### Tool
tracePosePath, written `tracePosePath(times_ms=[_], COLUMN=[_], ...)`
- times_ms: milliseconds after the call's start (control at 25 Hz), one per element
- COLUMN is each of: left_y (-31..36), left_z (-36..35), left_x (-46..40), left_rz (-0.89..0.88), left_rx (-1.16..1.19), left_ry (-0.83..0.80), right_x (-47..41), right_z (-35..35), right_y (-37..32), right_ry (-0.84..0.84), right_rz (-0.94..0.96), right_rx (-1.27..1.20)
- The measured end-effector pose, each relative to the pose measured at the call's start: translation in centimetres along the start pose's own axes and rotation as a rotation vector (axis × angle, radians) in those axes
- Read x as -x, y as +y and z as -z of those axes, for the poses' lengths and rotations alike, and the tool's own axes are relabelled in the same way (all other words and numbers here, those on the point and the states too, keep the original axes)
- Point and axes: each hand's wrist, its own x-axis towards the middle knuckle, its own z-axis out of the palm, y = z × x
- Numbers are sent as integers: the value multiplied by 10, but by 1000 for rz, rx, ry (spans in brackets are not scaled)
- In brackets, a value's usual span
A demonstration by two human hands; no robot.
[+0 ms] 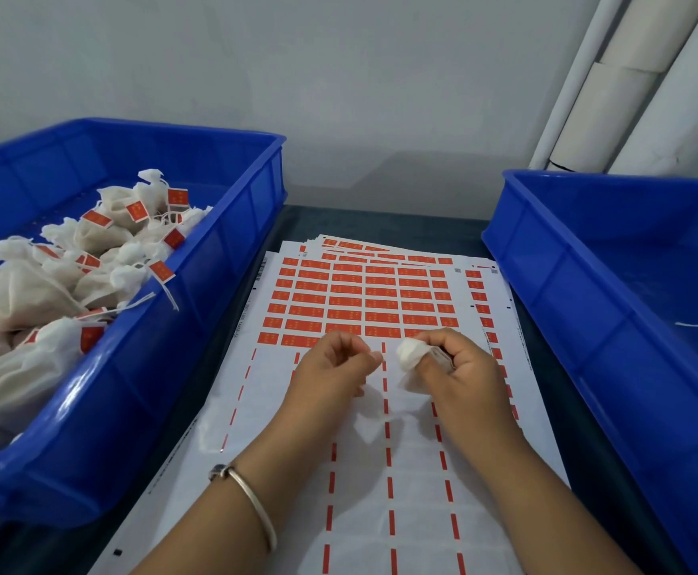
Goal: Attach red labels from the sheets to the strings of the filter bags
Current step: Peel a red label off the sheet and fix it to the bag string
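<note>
Filter bag point(411, 354) gripped in right hand point(459, 367).

Single head view, looking forward-down, close over label sheets point(364, 300).

Two blue crates: left crate point(223, 259), right crate point(588, 292). Two hands: left hand point(330, 367), right hand point(459, 367). One filter bag point(411, 352) held in the right hand. Left crate holds a heap of tagged bags point(69, 263), too many to count. Label sheets point(380, 292): a stack, several; count unclear. One bangle point(252, 500), left wrist.
</note>
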Motion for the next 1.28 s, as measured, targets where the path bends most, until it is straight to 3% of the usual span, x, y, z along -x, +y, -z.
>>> tracePosePath(times_ms=[160,360,480,560,800,1000,1160,1280], left_y=[-1,-1,-5,-7,-8,-7,-11,-11], left_z=[0,1,2,2,-1,-2,1,0], left_x=[5,1,-4,-7,-4,3,6,3], left_rz=[-296,-342,-351,-346,-381,-580,-691,-704], left_rx=[-297,-385,-382,-412,-446,-378,-428,-503], left_ry=[27,30,39,47,11,165,83,129], right_x=[-2,1,0,0,-2,-4,-4,-4], right_z=[-3,-7,-8,-9,3,2,1,0], right_y=[3,-1,-3,-4,-6,-6,-5,-4], right_ry=[16,-69,-139,-210,-406,-394,-364,-345], right_rz=[-63,-81,-190,-327,-581,-578,-551,-528], right_rx=[32,56,21,-76,-757,-830,-875,-851])
